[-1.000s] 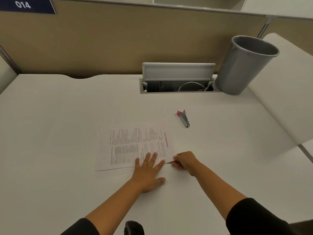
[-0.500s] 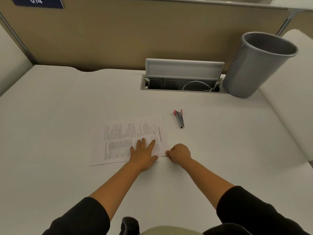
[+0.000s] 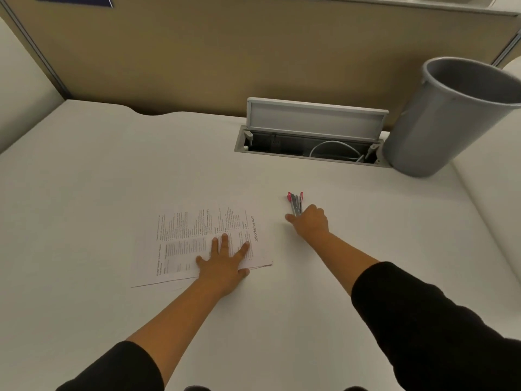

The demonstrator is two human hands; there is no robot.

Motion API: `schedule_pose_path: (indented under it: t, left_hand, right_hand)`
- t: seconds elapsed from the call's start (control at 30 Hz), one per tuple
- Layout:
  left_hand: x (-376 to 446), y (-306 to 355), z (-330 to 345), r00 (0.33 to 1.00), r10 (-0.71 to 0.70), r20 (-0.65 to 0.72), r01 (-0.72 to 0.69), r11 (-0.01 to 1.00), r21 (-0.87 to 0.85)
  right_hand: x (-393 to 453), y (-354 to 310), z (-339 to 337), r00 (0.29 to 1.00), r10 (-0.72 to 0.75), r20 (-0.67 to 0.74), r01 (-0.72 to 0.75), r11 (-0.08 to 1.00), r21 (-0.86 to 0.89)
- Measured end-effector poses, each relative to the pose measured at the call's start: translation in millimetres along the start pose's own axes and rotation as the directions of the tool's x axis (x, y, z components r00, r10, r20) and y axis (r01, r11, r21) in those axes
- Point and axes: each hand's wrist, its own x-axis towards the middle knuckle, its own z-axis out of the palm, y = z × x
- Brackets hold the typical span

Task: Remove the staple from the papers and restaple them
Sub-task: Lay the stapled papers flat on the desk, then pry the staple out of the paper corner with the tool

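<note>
Your left hand (image 3: pixel 225 263) lies flat on the papers (image 3: pixel 203 244), its fingers (image 3: pixel 224 241) spread open and gripping nothing. The papers are one small stack of printed sheets on the white bench (image 3: pixel 112 179), their near right corner fanned so that at least two sheet edges show; the staple is too small to make out. Your right hand (image 3: pixel 310 222) is on the near end of the one stapler (image 3: pixel 295 203), which lies on the bench just right of the papers, its pink end pointing away from you. Whether those fingers have closed on it, I cannot tell. One grey bin (image 3: pixel 451 119) stands at the far right, beside one open cable hatch (image 3: pixel 313 136).
</note>
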Motion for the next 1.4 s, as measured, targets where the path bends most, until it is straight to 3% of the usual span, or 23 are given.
schedule_pose_path:
  t: [0.17,0.37,0.5,0.57,0.63,0.73,0.83,0.9,0.97,1.03,1.1,1.2,1.3,1.4]
  left_hand:
    - [11.3,2.8,-17.1,1.0,0.008,-0.014,-0.007,1.0,0.011]
    - [7.8,-3.9,-3.1,1.0,-0.012,0.01,0.012,0.999,0.032]
    - [9.8,-6.4,-3.2,1.0,-0.014,0.02,0.014,1.0,0.028]
    - [10.0,-6.1,-2.7,1.0,-0.009,0.02,0.009,0.999,0.032]
    - [9.3,-4.9,-3.0,1.0,-0.008,0.03,0.008,1.0,0.025]
    - [7.5,-5.5,-2.5,0.999,-0.002,0.037,0.001,0.999,0.043]
    - [4.9,-12.2,0.2,1.0,0.005,0.024,-0.006,0.998,0.069]
    - [5.2,-17.4,-0.8,1.0,0.016,0.01,-0.016,0.997,0.079]
    - [8.0,-19.6,-3.9,0.998,0.064,-0.008,-0.063,0.994,0.092]
    - [8.7,-21.6,-5.6,0.993,0.121,-0.003,-0.119,0.986,0.12]
    - [8.3,-27.0,-6.0,0.983,0.183,0.029,-0.185,0.972,0.143]
    - [10.7,-45.8,-12.6,0.955,0.281,0.09,-0.291,0.95,0.117]
    - [15.7,-63.6,-22.7,0.93,0.357,0.086,-0.358,0.934,-0.008]
    - [15.4,-74.0,-22.5,0.916,0.4,0.019,-0.391,0.902,-0.184]
  right_hand:
    - [15.9,-11.3,-3.9,0.997,-0.041,-0.062,0.035,0.994,-0.099]
    - [16.4,9.1,-0.3,0.995,-0.069,-0.074,0.063,0.995,-0.081]
    - [13.7,15.3,-0.2,0.988,-0.078,-0.132,0.103,0.975,0.195]
    - [7.7,16.7,0.5,0.992,-0.008,-0.13,0.062,0.908,0.415]
    - [-1.2,18.0,0.0,0.993,0.105,-0.06,-0.035,0.718,0.696]
    - [-23.4,14.2,2.5,0.971,0.134,0.197,-0.221,0.189,0.957]
    - [-47.8,1.4,10.8,0.906,-0.017,0.423,-0.412,-0.264,0.872]
    - [-58.6,-8.0,13.2,0.844,-0.101,0.527,-0.52,-0.4,0.755]
    - [-71.7,-15.1,2.9,0.786,-0.18,0.591,-0.61,-0.38,0.696]
    - [-83.0,-16.1,-9.6,0.759,-0.267,0.594,-0.646,-0.195,0.738]
    - [-92.6,-14.2,-17.3,0.733,-0.39,0.557,-0.608,-0.008,0.794]
    - [-106.6,-15.4,-22.0,0.671,-0.569,0.475,-0.492,0.137,0.859]
    - [-114.6,-21.7,-23.6,0.637,-0.653,0.41,-0.377,0.201,0.904]
    - [-121.5,-23.9,-21.0,0.631,-0.681,0.372,-0.342,0.187,0.921]
